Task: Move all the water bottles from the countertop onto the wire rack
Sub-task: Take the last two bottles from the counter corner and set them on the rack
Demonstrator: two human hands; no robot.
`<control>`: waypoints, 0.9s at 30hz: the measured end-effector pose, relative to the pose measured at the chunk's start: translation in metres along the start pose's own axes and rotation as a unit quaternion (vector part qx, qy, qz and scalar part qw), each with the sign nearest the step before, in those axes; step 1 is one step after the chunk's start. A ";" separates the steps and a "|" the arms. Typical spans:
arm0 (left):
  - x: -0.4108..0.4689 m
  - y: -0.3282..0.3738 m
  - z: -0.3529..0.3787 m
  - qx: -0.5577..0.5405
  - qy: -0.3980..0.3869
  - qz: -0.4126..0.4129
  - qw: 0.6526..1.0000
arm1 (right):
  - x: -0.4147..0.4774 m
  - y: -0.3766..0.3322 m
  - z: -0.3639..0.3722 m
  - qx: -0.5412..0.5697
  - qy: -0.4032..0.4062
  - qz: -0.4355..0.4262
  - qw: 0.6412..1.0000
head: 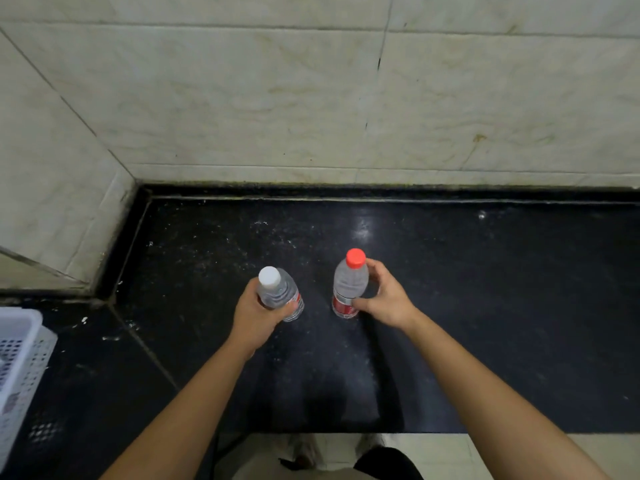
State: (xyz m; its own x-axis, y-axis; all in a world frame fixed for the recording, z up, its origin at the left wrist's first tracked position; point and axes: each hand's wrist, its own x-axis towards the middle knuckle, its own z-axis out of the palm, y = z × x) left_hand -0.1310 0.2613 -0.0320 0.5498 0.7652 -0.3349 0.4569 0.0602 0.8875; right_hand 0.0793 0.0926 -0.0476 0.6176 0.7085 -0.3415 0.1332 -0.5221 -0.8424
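Two clear water bottles stand on the black countertop [485, 306]. My left hand [256, 317] is wrapped around the white-capped bottle [277, 289], which leans a little to the left. My right hand [384, 296] curls around the side of the red-capped bottle [349, 282], thumb on its red label and fingers behind it. That bottle stands upright on the counter. No wire rack is in view.
A white perforated plastic basket [20, 368] sits at the left edge of the counter. Tiled walls close the counter at the back and at the left corner. The counter's front edge runs along the bottom, with floor below it.
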 end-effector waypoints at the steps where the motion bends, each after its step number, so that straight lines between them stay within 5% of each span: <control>1: -0.001 -0.001 0.001 0.007 -0.011 0.002 1.000 | -0.001 0.000 0.004 -0.008 0.002 0.006 1.000; 7: -0.004 -0.005 -0.003 0.027 -0.036 0.017 0.999 | -0.017 -0.018 0.039 -0.011 0.094 0.056 0.994; 14: -0.002 -0.013 -0.023 0.018 -0.063 0.023 0.998 | -0.059 -0.015 0.038 0.200 0.208 0.111 0.951; 21: -0.017 0.056 0.020 -0.081 -0.161 0.076 0.981 | -0.132 -0.024 -0.022 0.364 0.249 0.043 0.896; 27: -0.078 0.155 0.093 -0.226 -0.284 0.092 0.927 | -0.214 -0.038 -0.095 0.436 0.323 -0.019 0.840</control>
State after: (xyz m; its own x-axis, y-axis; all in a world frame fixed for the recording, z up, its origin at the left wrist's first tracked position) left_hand -0.0383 0.1515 0.1027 0.9281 0.3352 -0.1622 0.0485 0.3233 0.9451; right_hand 0.0157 -0.0835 0.0972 0.9552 0.1637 -0.2466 -0.2810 0.2402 -0.9291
